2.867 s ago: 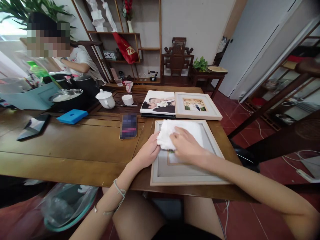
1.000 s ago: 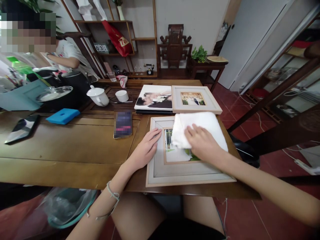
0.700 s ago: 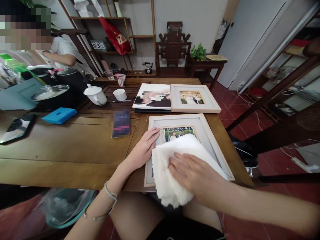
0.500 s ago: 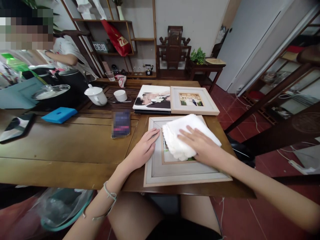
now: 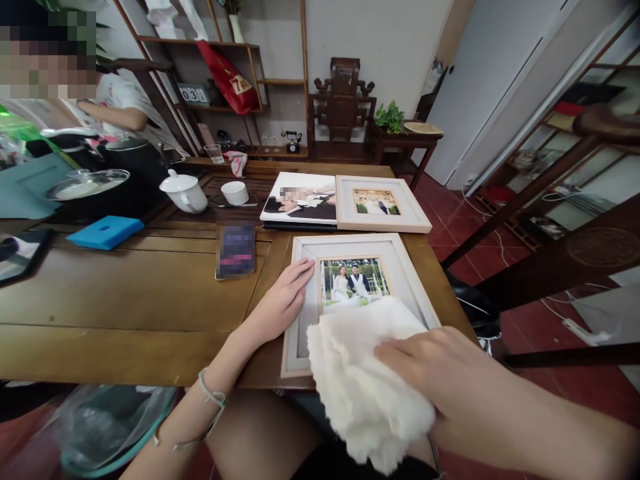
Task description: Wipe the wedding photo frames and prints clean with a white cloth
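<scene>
A light wooden picture frame (image 5: pixel 295 287) with a wedding photo (image 5: pixel 354 280) in its middle lies on the table near the right end. My left hand (image 5: pixel 285 297) rests on the frame's left edge, fingers stretched out and lying flat. In my right hand (image 5: pixel 425 367) is a folded white cloth (image 5: pixel 365 380), gripped between thumb and fingers. The cloth hangs over the near edge of the frame and hides its lower right part. It looks lifted off the photo.
Behind the frame lie a second framed photo (image 5: pixel 425 217) and a wedding picture panel (image 5: pixel 300 213). A phone (image 5: pixel 235 250), a blue block (image 5: pixel 106 231), a white teapot (image 5: pixel 184 191) and a cup (image 5: pixel 235 193) stand leftward. Another person (image 5: pixel 120 100) sits at far left. A bin (image 5: pixel 115 433) is below.
My right hand has drawn the white cloth off the photo, toward me and up, and now grips it. The photo is uncovered. My left hand stays on the frame's edge.
</scene>
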The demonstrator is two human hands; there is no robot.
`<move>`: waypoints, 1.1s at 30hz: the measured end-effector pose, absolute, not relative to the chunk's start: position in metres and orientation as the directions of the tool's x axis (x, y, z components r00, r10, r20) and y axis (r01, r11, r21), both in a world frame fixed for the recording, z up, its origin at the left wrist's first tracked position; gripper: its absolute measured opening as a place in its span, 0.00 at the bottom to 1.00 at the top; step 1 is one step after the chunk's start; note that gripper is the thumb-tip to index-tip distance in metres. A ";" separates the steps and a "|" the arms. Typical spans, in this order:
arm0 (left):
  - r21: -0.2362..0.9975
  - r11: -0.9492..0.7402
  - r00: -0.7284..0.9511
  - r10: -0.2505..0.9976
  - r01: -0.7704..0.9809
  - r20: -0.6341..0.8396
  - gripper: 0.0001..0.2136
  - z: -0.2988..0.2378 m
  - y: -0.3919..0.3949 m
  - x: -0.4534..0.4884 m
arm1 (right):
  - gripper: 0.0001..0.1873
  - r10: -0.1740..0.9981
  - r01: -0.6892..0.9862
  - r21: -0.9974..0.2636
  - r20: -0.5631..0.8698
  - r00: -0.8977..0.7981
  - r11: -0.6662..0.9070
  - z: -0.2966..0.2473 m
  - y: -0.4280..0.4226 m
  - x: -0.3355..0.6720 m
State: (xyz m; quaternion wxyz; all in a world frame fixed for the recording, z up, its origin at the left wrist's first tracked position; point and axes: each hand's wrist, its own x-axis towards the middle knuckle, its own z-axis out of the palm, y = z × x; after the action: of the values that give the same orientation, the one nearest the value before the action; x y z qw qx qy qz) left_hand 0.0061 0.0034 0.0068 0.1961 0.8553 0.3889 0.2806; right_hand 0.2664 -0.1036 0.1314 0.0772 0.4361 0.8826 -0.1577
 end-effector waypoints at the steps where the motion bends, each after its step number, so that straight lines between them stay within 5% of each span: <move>1: 0.556 -0.620 0.537 0.776 0.554 0.330 0.23 0.006 0.003 0.006 | 0.14 0.751 0.783 -0.244 -0.229 -0.620 0.572 0.132 -0.101 0.270; 4: 0.555 -0.622 0.540 0.774 0.552 0.330 0.23 0.006 0.004 0.006 | 0.22 0.810 0.785 -0.232 0.023 -0.585 0.574 0.125 -0.073 0.287; 9: 0.545 -0.631 0.547 0.768 0.553 0.333 0.23 0.006 0.004 0.006 | 0.33 0.819 0.882 0.009 0.367 -0.441 0.471 0.090 0.001 0.323; 15: 0.554 -0.619 0.546 0.775 0.557 0.318 0.23 0.008 0.005 0.006 | 0.34 0.823 0.851 0.154 0.216 -0.525 0.502 0.059 0.025 0.332; 22: 0.558 -0.620 0.546 0.774 0.551 0.321 0.23 0.008 0.006 0.007 | 0.31 0.879 0.829 0.307 -0.063 -0.472 0.467 0.087 -0.056 0.291; 26: 0.559 -0.621 0.546 0.773 0.549 0.323 0.23 0.009 0.005 0.007 | 0.28 0.804 0.799 0.182 -0.317 -0.503 0.573 0.110 -0.100 0.280; 33: 0.551 -0.634 0.552 0.763 0.543 0.335 0.22 0.010 0.005 0.007 | 0.13 0.864 0.867 0.039 -0.115 -0.491 0.498 0.106 -0.060 0.291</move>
State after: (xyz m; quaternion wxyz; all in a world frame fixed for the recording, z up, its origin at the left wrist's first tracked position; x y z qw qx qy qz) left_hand 0.0066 0.0047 0.0095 0.1957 0.8589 0.3802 0.2819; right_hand 0.2908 -0.0596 0.1062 0.0597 0.5010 0.8633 -0.0121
